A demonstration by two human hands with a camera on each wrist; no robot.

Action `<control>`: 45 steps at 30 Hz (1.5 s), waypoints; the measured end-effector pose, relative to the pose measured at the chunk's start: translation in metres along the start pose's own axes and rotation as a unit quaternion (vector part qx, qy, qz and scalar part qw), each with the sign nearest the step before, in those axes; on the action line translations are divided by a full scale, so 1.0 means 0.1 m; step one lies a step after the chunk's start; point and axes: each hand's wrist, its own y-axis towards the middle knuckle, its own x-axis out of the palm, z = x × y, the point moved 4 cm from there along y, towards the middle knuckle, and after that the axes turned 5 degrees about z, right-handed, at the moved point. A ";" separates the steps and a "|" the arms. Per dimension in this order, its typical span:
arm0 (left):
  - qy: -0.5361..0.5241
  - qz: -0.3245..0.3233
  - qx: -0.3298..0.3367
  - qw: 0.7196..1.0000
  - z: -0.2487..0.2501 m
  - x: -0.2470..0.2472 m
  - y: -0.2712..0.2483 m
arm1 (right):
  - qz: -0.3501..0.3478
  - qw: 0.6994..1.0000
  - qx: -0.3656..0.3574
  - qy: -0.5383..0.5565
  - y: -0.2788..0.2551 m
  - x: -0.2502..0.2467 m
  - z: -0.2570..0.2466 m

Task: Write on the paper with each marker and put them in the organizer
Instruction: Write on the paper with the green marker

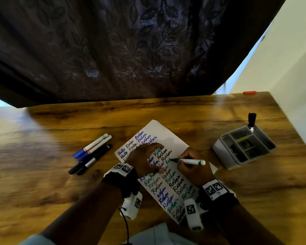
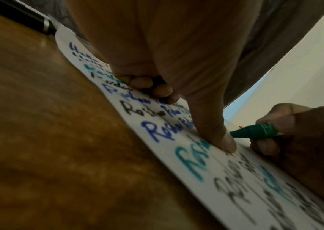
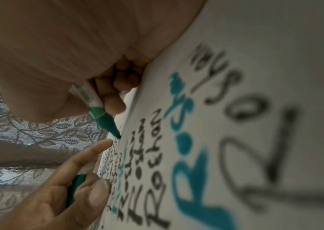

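A white paper (image 1: 167, 131) covered in blue, black and green writing lies mid-table. My right hand (image 1: 193, 171) grips an uncapped green marker (image 1: 193, 162), its tip touching the paper (image 3: 275, 31) among the written lines. The same green marker (image 3: 100, 119) shows its tip on the sheet in the right wrist view. My left hand (image 1: 145, 160) rests on the paper, thumb (image 2: 214, 129) pressed down, and pinches the green cap (image 3: 75, 190). A grey organizer (image 1: 219, 147) stands at the right with one black marker (image 1: 251, 120) upright in it.
Two blue markers (image 1: 92, 147) and two black markers (image 1: 90, 160) lie on the wooden table (image 1: 42, 156) left of the paper. A dark leaf-patterned curtain (image 1: 131, 50) hangs behind. A white wall (image 1: 298, 85) closes the right side. A small red object (image 1: 249, 92) sits at the far edge.
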 end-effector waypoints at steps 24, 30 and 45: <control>0.000 -0.002 0.007 1.000 0.00 -0.01 -0.01 | 0.020 0.999 0.036 0.006 0.00 -0.02 -0.04; -0.001 -0.005 0.007 1.000 0.00 -0.01 -0.01 | 0.015 0.999 0.037 0.008 0.00 -0.03 -0.01; 0.003 0.006 0.007 1.000 -0.04 0.04 0.00 | 0.027 0.998 0.050 0.022 0.01 -0.03 0.00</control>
